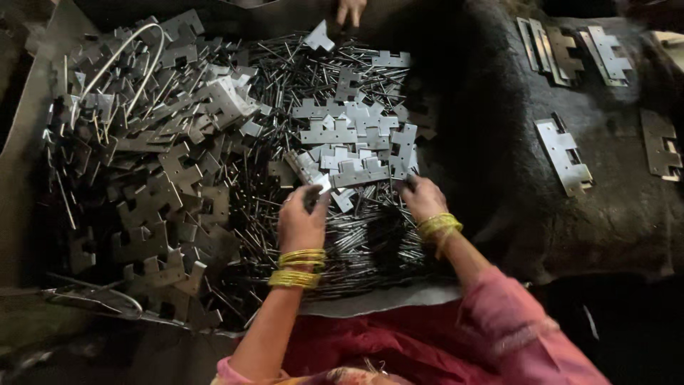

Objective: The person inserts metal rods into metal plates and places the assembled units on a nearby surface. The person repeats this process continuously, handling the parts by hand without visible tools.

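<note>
My left hand (302,218), with yellow bangles at the wrist, grips a small stack of notched grey metal hinge plates (306,170) just above a heap of thin metal pins (356,242). My right hand (422,198), also bangled, rests fingers-down on the pins, its fingertips touching the edge of a loose cluster of hinge plates (360,142). What the right fingers hold is hidden.
A big pile of hinge plates (157,157) fills the left side. Assembled hinges (564,155) lie on dark cloth at right, with more hinges (570,50) at the top right. Another person's hand (350,10) reaches in at the top edge.
</note>
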